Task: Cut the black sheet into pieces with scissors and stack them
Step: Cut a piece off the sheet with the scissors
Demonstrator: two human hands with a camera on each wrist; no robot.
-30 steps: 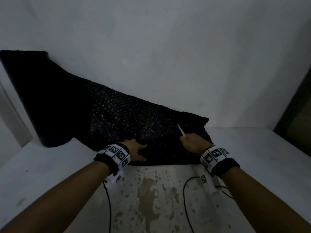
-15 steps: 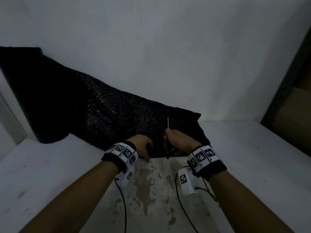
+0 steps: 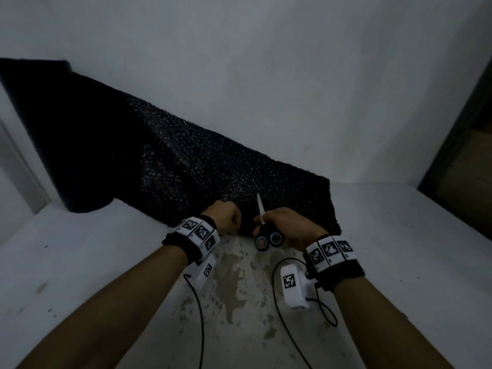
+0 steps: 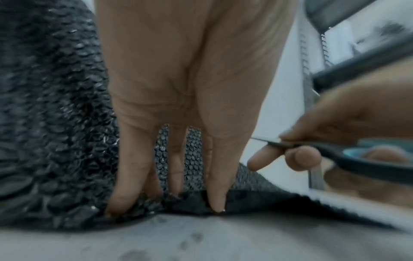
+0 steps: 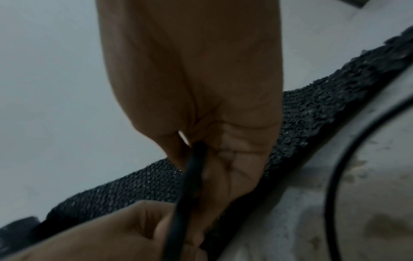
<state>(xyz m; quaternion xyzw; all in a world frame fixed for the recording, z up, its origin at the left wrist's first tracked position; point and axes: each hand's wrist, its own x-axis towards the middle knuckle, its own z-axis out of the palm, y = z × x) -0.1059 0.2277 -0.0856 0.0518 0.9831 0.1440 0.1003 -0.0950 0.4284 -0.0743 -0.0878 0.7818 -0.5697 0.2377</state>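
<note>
Scissors (image 3: 262,222) sit in the right hand (image 3: 288,227), blade tip aimed away from the person and slightly left, long axis running from the near edge of the bench (image 3: 80,262) toward the wall (image 3: 266,75). Pale blades look closed together; black handles with blue-lined loops hang toward the person, just past the sheet's near edge. Right grip is wrapped around the handles and the base of the blades, though fingers are not clearly through the loops.

Black sheet (image 3: 186,177) lies long-ways from far left to near right, its far part leaning up against the wall, its near right part flat on the bench. Its surface is bumpy, like bubble wrap, with small glints; the edges look rough and fuzzy. In the left wrist view the near edge is lifted and crumpled under the fingertips (image 4: 215,199).

Left hand (image 3: 226,218) pinches that near edge, fingers curled down onto it, just left of the scissors and nearly touching the right hand.

Bench top is pale, with a worn, blotchy patch between the forearms. Two thin black cables (image 3: 282,328) trail across it. Bare bench lies right of the sheet and on the near left.
</note>
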